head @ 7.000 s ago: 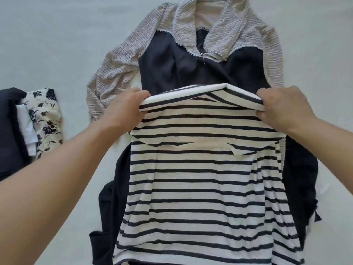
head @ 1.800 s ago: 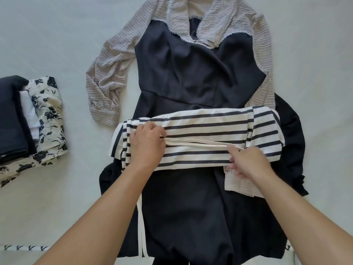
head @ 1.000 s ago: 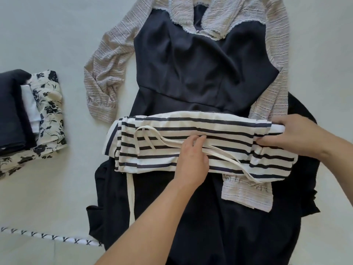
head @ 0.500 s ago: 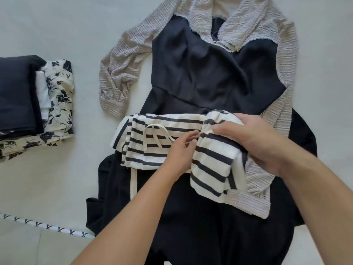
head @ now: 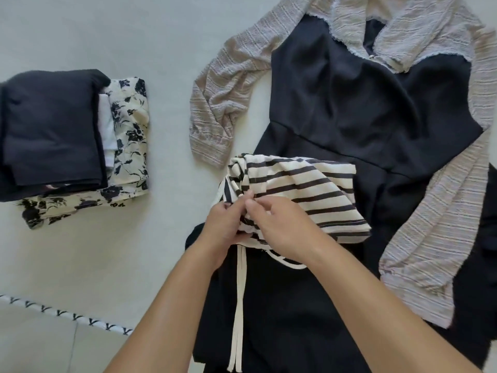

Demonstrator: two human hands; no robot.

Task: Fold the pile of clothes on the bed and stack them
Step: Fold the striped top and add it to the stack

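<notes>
No words, no numbers — nothing legible

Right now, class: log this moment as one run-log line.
stage: folding | left hand: grips striped garment | right hand: grips it too | under: black dress | folded stack: left

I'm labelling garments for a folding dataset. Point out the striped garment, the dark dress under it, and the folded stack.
striped garment (head: 309, 184): head view, on its top fold.
dark dress (head: 363, 109): head view, on its bodice.
folded stack (head: 51, 130): head view, on the dark top piece.
</notes>
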